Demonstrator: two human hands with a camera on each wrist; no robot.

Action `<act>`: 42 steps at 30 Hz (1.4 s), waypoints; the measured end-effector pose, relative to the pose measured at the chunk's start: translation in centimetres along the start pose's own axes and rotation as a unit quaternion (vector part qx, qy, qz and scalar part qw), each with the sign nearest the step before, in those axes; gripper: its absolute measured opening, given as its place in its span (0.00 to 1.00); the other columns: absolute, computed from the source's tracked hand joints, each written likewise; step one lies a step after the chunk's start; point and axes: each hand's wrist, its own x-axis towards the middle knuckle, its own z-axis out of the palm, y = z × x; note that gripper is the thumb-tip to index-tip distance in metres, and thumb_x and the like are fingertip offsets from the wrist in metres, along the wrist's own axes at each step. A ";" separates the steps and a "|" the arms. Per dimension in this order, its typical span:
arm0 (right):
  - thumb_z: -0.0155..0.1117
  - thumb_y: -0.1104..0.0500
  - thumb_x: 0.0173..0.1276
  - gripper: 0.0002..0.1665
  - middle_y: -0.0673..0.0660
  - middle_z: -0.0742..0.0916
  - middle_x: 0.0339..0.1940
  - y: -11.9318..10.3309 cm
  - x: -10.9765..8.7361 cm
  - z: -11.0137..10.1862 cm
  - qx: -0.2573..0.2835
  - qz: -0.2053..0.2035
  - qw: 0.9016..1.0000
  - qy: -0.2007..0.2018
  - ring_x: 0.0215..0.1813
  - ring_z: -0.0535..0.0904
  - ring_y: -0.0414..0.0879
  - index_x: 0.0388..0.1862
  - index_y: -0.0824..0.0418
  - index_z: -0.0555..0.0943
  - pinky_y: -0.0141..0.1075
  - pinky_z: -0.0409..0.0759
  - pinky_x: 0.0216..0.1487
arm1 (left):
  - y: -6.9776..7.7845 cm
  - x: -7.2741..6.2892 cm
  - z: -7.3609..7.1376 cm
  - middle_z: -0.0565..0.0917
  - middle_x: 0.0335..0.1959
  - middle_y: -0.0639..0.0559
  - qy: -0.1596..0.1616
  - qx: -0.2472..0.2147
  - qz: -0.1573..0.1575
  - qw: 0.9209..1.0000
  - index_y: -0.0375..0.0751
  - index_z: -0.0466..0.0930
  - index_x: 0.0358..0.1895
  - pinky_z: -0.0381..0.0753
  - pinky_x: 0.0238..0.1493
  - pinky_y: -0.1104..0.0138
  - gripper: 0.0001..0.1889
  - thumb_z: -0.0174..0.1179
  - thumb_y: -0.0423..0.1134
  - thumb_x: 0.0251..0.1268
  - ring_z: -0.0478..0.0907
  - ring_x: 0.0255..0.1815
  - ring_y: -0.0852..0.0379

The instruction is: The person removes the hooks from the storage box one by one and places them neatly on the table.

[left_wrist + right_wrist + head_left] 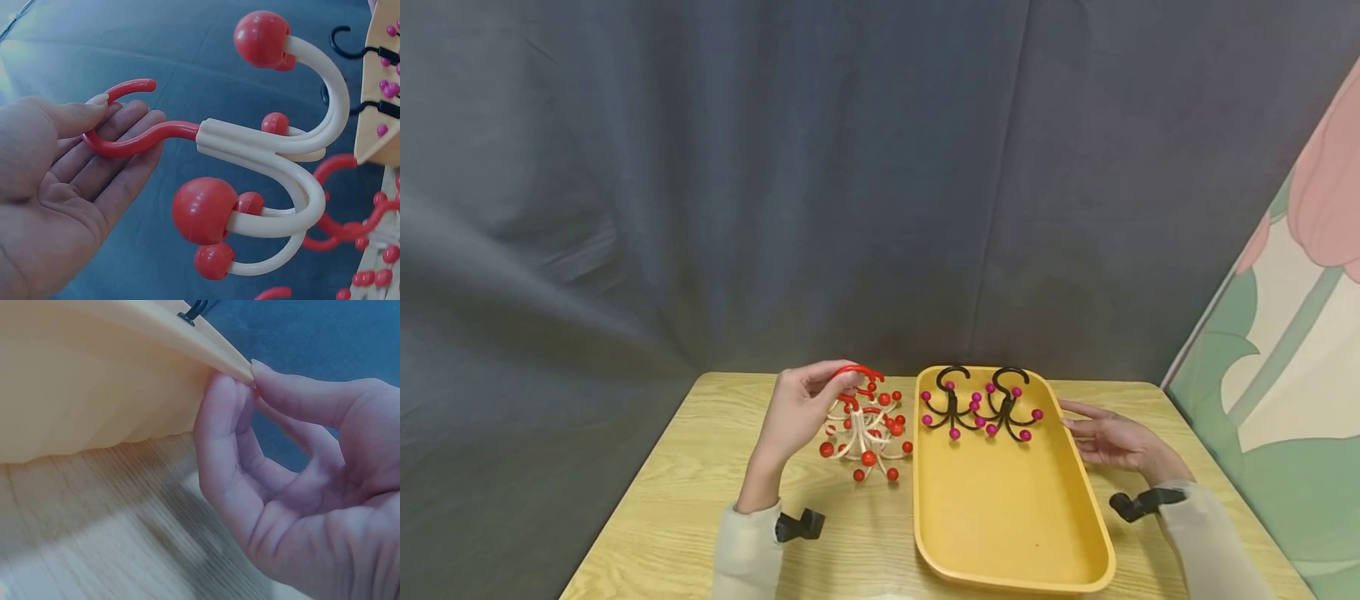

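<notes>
My left hand (797,408) pinches the red hook end of a multi-arm hanger (237,145) whose white curved arms end in red balls. In the left wrist view it is held clear of other red-and-white hangers (337,234), which stand close together on the table. To their right lies a yellow tray (992,517). Two black hangers with magenta balls, one on the left (952,403) and one on the right (1007,406), lie side by side at the tray's far end. My right hand (1112,440) pinches the tray's right rim (225,365) between thumb and fingers.
The wooden table (677,500) carries everything. A dark grey curtain (850,183) hangs right behind its far edge. On the right side stands a panel with a printed tulip pattern (1285,375).
</notes>
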 end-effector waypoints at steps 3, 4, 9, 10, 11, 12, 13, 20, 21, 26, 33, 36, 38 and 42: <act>0.42 0.65 0.88 0.28 0.53 0.91 0.56 0.0 0.1 0.1 0.004 0.001 1.000 -0.001 0.55 0.90 0.46 0.63 0.37 0.84 0.43 0.88 0.58 | -0.8 -0.5 -0.8 0.94 0.45 0.45 0.012 0.007 -0.015 1.000 0.46 0.91 0.52 0.78 0.26 0.73 0.10 0.68 0.42 0.73 0.92 0.43 0.50; 0.42 0.65 0.88 0.28 0.53 0.91 0.56 0.1 0.1 0.1 0.006 0.002 1.000 -0.002 0.55 0.90 0.46 0.63 0.37 0.84 0.43 0.88 0.59 | -1.1 -0.7 -1.1 0.94 0.45 0.44 0.014 0.008 -0.018 1.000 0.45 0.91 0.52 0.73 0.23 0.73 0.11 0.68 0.41 0.73 0.92 0.42 0.51; 0.40 0.66 0.88 0.30 0.51 0.91 0.55 0.1 0.2 -0.1 0.011 0.005 1.000 -0.010 0.55 0.90 0.46 0.63 0.37 0.84 0.42 0.88 0.58 | -2.7 -1.5 -2.1 0.94 0.45 0.43 0.038 0.017 -0.028 0.999 0.45 0.91 0.52 0.71 0.18 0.73 0.11 0.67 0.42 0.74 0.93 0.43 0.49; 0.40 0.66 0.88 0.30 0.51 0.91 0.55 0.1 0.3 -0.1 0.010 0.005 1.000 -0.011 0.55 0.90 0.45 0.63 0.37 0.84 0.41 0.88 0.58 | -3.0 -1.6 -2.3 0.94 0.45 0.44 0.044 0.018 -0.031 0.998 0.45 0.91 0.52 0.76 0.22 0.73 0.11 0.67 0.43 0.74 0.93 0.43 0.48; 0.39 0.66 0.88 0.31 0.50 0.91 0.55 0.0 0.3 -0.2 0.009 0.006 1.000 -0.012 0.55 0.90 0.44 0.63 0.36 0.84 0.41 0.88 0.58 | -3.3 -1.8 -2.5 0.94 0.45 0.44 0.051 0.020 -0.034 0.998 0.44 0.91 0.52 0.80 0.26 0.74 0.11 0.67 0.43 0.74 0.93 0.44 0.46; 0.39 0.66 0.88 0.31 0.50 0.91 0.55 0.0 0.3 -0.2 0.008 0.005 1.000 -0.012 0.55 0.90 0.45 0.63 0.36 0.84 0.41 0.88 0.58 | -3.6 -2.0 -2.6 0.94 0.45 0.45 0.058 0.023 -0.038 0.997 0.44 0.91 0.52 0.84 0.32 0.73 0.12 0.67 0.44 0.74 0.92 0.45 0.44; 0.40 0.66 0.88 0.30 0.51 0.91 0.56 0.0 0.3 -0.2 0.009 0.005 1.000 -0.012 0.55 0.90 0.45 0.63 0.37 0.84 0.41 0.88 0.58 | -3.9 -2.1 -2.8 0.94 0.45 0.45 0.064 0.024 -0.041 0.997 0.44 0.91 0.53 0.86 0.37 0.73 0.12 0.67 0.44 0.74 0.92 0.45 0.43; 0.41 0.65 0.88 0.29 0.51 0.91 0.55 0.0 0.2 0.1 0.009 0.011 1.000 -0.004 0.55 0.90 0.45 0.63 0.37 0.84 0.42 0.88 0.59 | -6.2 -2.9 -3.7 0.94 0.45 0.42 0.090 0.028 -0.068 0.993 0.41 0.91 0.53 0.88 0.45 0.71 0.13 0.67 0.43 0.74 0.92 0.45 0.48; 0.41 0.65 0.88 0.29 0.51 0.91 0.55 0.0 0.2 0.1 0.010 0.013 1.000 -0.002 0.55 0.90 0.45 0.63 0.37 0.84 0.41 0.88 0.59 | -6.6 -3.0 -3.7 0.93 0.45 0.42 0.091 0.026 -0.070 0.993 0.41 0.90 0.54 0.87 0.44 0.71 0.13 0.67 0.43 0.74 0.92 0.45 0.49; 0.41 0.65 0.88 0.29 0.52 0.91 0.56 -0.1 0.1 0.0 0.014 0.013 1.000 -0.001 0.55 0.90 0.46 0.62 0.37 0.84 0.42 0.88 0.59 | -8.0 -3.1 -3.8 0.93 0.46 0.40 0.093 0.014 -0.074 0.993 0.39 0.90 0.54 0.81 0.35 0.74 0.13 0.66 0.42 0.75 0.92 0.44 0.47; 0.40 0.65 0.88 0.30 0.51 0.91 0.56 0.0 0.1 0.0 0.019 0.017 1.000 0.000 0.55 0.90 0.46 0.63 0.37 0.85 0.42 0.88 0.59 | -9.6 -3.1 -3.5 0.93 0.48 0.38 0.079 0.007 -0.096 0.992 0.38 0.89 0.55 0.87 0.48 0.71 0.15 0.65 0.43 0.76 0.91 0.48 0.43; 0.40 0.65 0.88 0.30 0.52 0.91 0.57 0.0 0.2 0.0 0.020 0.016 1.000 -0.004 0.56 0.90 0.46 0.63 0.38 0.84 0.42 0.87 0.59 | -10.2 -3.0 -3.5 0.92 0.49 0.37 0.072 0.007 -0.105 0.992 0.39 0.89 0.56 0.87 0.50 0.70 0.15 0.65 0.43 0.75 0.91 0.49 0.45; 0.40 0.65 0.88 0.30 0.52 0.91 0.57 0.0 0.2 0.0 0.019 0.014 1.000 -0.006 0.56 0.90 0.46 0.63 0.38 0.84 0.43 0.87 0.59 | -10.6 -3.0 -3.4 0.92 0.49 0.37 0.068 0.004 -0.109 0.992 0.38 0.89 0.56 0.87 0.50 0.69 0.15 0.65 0.43 0.75 0.91 0.49 0.46; 0.40 0.65 0.88 0.30 0.53 0.91 0.58 -0.1 0.1 0.0 0.020 0.010 1.000 -0.011 0.56 0.90 0.46 0.64 0.38 0.84 0.43 0.87 0.60 | -11.3 -2.9 -3.4 0.92 0.49 0.39 0.060 0.004 -0.121 0.991 0.39 0.89 0.56 0.86 0.47 0.71 0.15 0.65 0.43 0.76 0.92 0.47 0.52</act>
